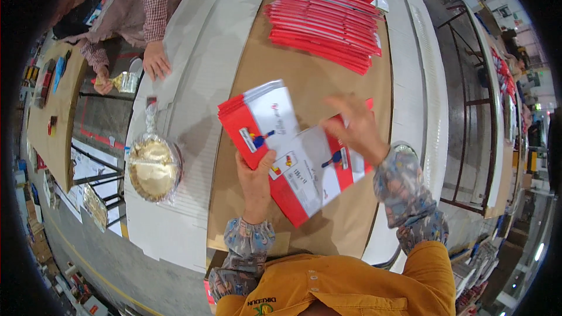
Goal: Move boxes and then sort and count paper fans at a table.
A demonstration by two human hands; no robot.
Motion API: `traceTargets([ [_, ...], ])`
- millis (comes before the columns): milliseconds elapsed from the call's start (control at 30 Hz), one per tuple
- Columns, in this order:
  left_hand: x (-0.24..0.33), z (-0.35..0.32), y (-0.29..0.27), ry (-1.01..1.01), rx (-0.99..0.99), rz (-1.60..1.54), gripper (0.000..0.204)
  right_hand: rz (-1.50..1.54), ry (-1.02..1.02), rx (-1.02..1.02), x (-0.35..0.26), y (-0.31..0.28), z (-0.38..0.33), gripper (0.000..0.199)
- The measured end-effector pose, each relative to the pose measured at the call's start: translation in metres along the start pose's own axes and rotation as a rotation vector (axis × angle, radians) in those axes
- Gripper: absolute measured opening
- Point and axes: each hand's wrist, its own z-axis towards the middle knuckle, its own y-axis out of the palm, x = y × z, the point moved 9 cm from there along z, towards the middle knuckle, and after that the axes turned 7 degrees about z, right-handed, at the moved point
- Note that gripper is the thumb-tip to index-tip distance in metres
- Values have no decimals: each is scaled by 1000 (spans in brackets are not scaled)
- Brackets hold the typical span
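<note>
My left hand [256, 182] grips a fanned bundle of flat red-and-white printed cartons [272, 114] by its lower edge, thumb on top. Another flat red-and-white carton [304, 178] lies slanted below and to the right of the bundle, beside my left thumb. Above that carton's right end is my right hand [358, 129], somewhat blurred, with thumb and fingers apart and nothing seen between them. At the far end of the brown board [249, 222] lies a large overlapping stack of similar red cartons [325, 20].
Left of the board a round pan [154, 168], wrapped in clear plastic, stands on the white table covering [202, 82]. Across the table at far left, a co-worker's hand [103, 82] holds a brush [124, 82]; their other hand [156, 60] rests at the table edge.
</note>
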Motion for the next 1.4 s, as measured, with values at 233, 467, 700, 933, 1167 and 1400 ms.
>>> traceTargets([
  [233,-138,54,-45,-308,70,67,39,-362,347,229,252,-47,11,22],
  [467,-137,59,-46,-278,98,144,42,-739,412,177,324,-42,9,19],
  [700,-137,56,-51,-305,156,213,40,-922,77,59,316,-44,18,7],
  [933,-147,59,-50,-301,137,160,37,-645,-133,62,174,-32,-3,6],
  [1167,-145,62,-42,-271,88,28,42,-337,-21,7,149,0,-27,22],
  [1400,-152,67,-55,-214,130,152,45,-504,-158,-1,138,27,16,64],
])
